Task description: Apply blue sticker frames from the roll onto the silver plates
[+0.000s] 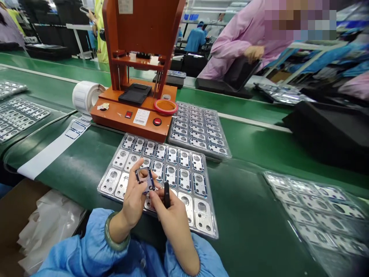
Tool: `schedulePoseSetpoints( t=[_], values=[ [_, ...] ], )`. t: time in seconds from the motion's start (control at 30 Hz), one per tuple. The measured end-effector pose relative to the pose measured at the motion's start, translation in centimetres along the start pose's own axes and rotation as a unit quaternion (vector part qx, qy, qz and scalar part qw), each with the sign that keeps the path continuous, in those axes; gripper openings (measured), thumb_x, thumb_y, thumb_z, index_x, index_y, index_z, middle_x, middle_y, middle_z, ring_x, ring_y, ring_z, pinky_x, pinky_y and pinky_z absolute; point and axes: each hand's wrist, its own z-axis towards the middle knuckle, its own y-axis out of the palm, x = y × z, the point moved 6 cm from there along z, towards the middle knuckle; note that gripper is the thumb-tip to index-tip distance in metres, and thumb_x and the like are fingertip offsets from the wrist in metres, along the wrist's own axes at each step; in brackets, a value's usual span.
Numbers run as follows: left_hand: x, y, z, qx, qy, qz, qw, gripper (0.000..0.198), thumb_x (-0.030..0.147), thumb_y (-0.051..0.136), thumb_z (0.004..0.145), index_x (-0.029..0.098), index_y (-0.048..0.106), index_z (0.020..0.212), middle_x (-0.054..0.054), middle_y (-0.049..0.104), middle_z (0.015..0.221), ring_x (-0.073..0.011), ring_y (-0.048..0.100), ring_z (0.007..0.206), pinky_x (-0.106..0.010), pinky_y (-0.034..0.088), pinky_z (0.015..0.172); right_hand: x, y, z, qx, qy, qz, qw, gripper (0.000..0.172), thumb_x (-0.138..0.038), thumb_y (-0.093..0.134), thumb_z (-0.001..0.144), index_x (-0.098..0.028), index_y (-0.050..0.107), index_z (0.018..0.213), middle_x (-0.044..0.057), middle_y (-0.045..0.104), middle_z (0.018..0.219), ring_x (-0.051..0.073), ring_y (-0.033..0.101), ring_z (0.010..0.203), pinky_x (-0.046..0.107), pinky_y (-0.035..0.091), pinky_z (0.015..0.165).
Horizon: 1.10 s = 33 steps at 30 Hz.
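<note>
My left hand [134, 194] holds a small metal plate [144, 177] with a dark blue rim and a large round hole, tilted up above the tray. Close beside it, my right hand [170, 209] is closed around a slim black tool [167, 194] whose kind I cannot make out; its thumb and finger touch the plate's lower edge. Beneath both hands lies a clear plastic tray [211, 215] filled with rows of silver plates [198, 184]. Some of these carry dark blue rims, others look bare. The hands hide part of the tray's middle.
An orange press [129, 123] stands behind the tray, a red tape ring [165, 107] on its base. To its left sits a label roll [86, 96] with its strip [54, 148] pulled out. More plate trays [201, 130] lie around. Across the belt, a person in pink [236, 46] handles black foam.
</note>
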Motion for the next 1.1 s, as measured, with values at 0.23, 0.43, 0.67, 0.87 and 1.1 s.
schedulePoseSetpoints(
  t=[0.23, 0.43, 0.67, 0.87, 1.1],
  values=[
    [-0.8, -0.2, -0.1, -0.016, -0.002, 0.051, 0.999, 0.037, 0.028, 0.055, 0.089, 0.024, 0.046, 0.125, -0.003, 0.059, 0.094, -0.014, 0.061, 0.079, -0.028, 0.051, 0.073, 0.2, 0.1, -0.3, -0.011, -0.025, 0.006, 1.0, 0.033, -0.049, 0.061, 0.078, -0.017, 0.067, 0.08, 0.001, 0.06, 0.062, 0.014, 0.049, 0.053, 0.025, 0.038, 0.046],
    [-0.6, 0.0, -0.5, -0.036, 0.005, 0.099, 0.994, 0.034, 0.03, 0.052, 0.092, 0.025, 0.044, 0.126, -0.004, 0.059, 0.101, -0.0132, 0.06, 0.085, -0.027, 0.051, 0.08, 0.0, -0.1, -0.4, 0.02, -0.032, 0.006, 0.999, 0.031, -0.048, 0.061, 0.077, -0.018, 0.06, 0.069, 0.001, 0.059, 0.059, 0.015, 0.05, 0.053, 0.026, 0.041, 0.048],
    [-0.8, 0.3, -0.9, -0.044, -0.013, 0.169, 0.985, 0.032, 0.034, 0.046, 0.096, 0.025, 0.041, 0.127, -0.006, 0.058, 0.112, -0.0159, 0.06, 0.1, -0.031, 0.05, 0.091, -1.1, -0.4, -0.4, 0.053, -0.058, 0.0, 0.997, 0.029, -0.045, 0.062, 0.075, -0.02, 0.055, 0.064, 0.001, 0.06, 0.059, 0.015, 0.053, 0.052, 0.026, 0.046, 0.05],
    [-0.5, 0.2, -0.4, -0.036, -0.021, 0.125, 0.991, 0.036, 0.033, 0.051, 0.093, 0.023, 0.042, 0.127, -0.006, 0.059, 0.106, -0.0159, 0.059, 0.094, -0.032, 0.047, 0.092, -2.9, 0.4, -1.2, 0.068, -0.202, -0.106, 0.971, 0.02, -0.03, 0.054, 0.084, -0.021, 0.054, 0.066, -0.002, 0.057, 0.057, 0.012, 0.054, 0.05, 0.022, 0.045, 0.05],
    [-0.1, -0.1, -0.3, -0.057, -0.038, 0.052, 0.996, 0.039, 0.042, 0.054, 0.091, 0.022, 0.047, 0.124, -0.001, 0.054, 0.089, -0.014, 0.058, 0.083, -0.028, 0.048, 0.079, -4.8, 1.4, -2.8, -0.008, -0.473, -0.249, 0.845, 0.015, -0.012, 0.051, 0.086, -0.021, 0.05, 0.074, -0.002, 0.054, 0.061, 0.012, 0.053, 0.054, 0.023, 0.04, 0.052]
  ],
)
